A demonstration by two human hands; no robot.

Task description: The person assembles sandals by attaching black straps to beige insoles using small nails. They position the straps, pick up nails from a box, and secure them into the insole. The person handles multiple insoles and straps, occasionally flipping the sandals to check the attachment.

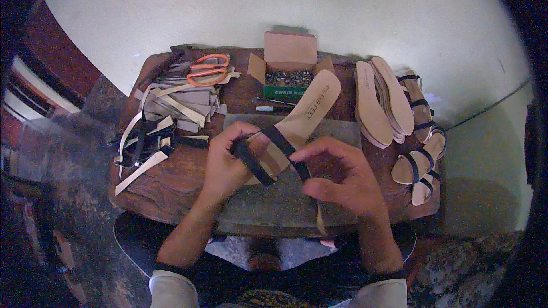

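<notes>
A tan sandal sole (321, 98) with printed lettering slants over the grey mat, heel end pointing away to the right. Two black straps cross its front half. My left hand (228, 157) grips the front of the sole from the left, with fingers under the straps. On the other side, my right hand (342, 177) pinches the free end of the upper black strap (298, 166) between thumb and fingers. A pale strip (320, 217) dangles below that hand.
Orange-handled scissors (208, 71) lie on grey and tan strips (185, 100) at the left, with black straps (145, 140) nearer. Behind the sole stands an open box (285, 82) of small metal pieces. Stacked insoles (382, 100) and strapped sandals (419, 162) occupy the right side.
</notes>
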